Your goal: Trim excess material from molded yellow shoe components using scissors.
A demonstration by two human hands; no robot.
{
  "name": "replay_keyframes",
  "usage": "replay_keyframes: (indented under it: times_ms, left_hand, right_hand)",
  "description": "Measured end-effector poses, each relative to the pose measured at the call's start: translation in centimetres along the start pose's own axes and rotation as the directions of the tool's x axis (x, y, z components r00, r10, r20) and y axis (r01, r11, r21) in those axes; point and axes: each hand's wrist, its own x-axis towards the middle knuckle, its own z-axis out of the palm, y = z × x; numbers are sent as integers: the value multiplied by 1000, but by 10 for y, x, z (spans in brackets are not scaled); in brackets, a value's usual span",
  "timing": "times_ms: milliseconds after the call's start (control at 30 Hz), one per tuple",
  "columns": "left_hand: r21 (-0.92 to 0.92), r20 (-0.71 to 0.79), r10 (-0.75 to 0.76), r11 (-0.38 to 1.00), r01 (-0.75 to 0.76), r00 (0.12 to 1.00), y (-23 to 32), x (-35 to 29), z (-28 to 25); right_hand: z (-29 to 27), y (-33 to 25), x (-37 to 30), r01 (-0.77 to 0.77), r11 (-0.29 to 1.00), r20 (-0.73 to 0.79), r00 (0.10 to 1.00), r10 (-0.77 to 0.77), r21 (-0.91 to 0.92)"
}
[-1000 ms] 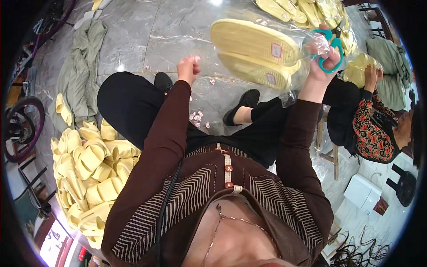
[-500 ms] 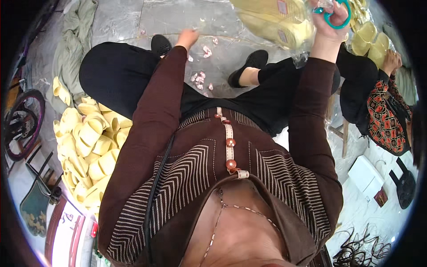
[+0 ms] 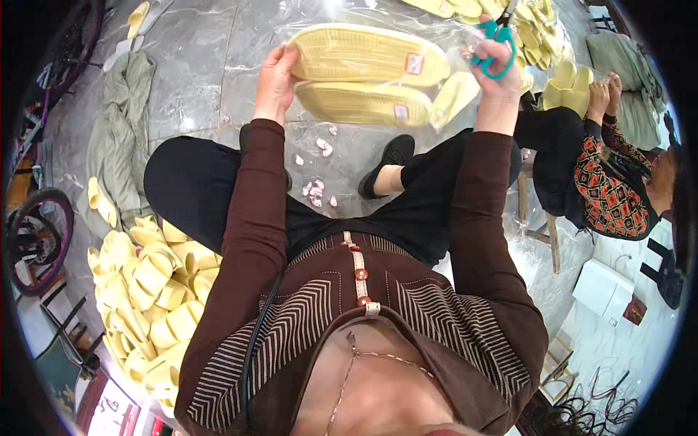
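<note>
Head view, and from where I stand a dark bicycle wheel (image 3: 40, 243) leans at the far left edge of the frame. Next to it, upper left, a grey-green cloth (image 3: 120, 123) lies crumpled on the tiles, and below that, left of centre, a heap of yellow slippers (image 3: 153, 272) sits beside the person's knee. The left hand (image 3: 275, 83), upper centre-left, is closed on the near end of a clear bag, its thumb against the slipper tips. Small pinkish scraps (image 3: 313, 190) litter the floor below. The bagged pair of slippers (image 3: 367, 54) stretches across the upper middle, soles showing (each with a small label stuck near the right end). One more yellow slipper (image 3: 454, 99) shows just beside that end. Further right, the right hand (image 3: 500, 73) has its fingers wrapped round the teal handles of some scissors (image 3: 503, 35), blades pointing up; I can't tell whether it grips the film too. Upper right lies a second slipper pile (image 3: 538, 36), and below it a co-worker's hands (image 3: 600, 98) hold yellow slippers (image 3: 568, 86).
</note>
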Motion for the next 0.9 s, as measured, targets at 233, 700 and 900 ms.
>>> replay_keyframes:
  times_ms: [233, 700, 900]
  left_hand:
    - [476, 52, 314, 827, -300, 948, 26, 12, 36]
    - [830, 539, -36, 189, -524, 841, 72, 38, 64]
    - [908, 398, -134, 202, -368, 908, 45, 56, 8]
  right_hand:
    - [-43, 30, 18, -85, 142, -137, 902, -409, -986]
    - [48, 62, 37, 49, 827, -139, 979, -152, -560]
    - [40, 43, 26, 82, 853, -179, 963, -200, -516]
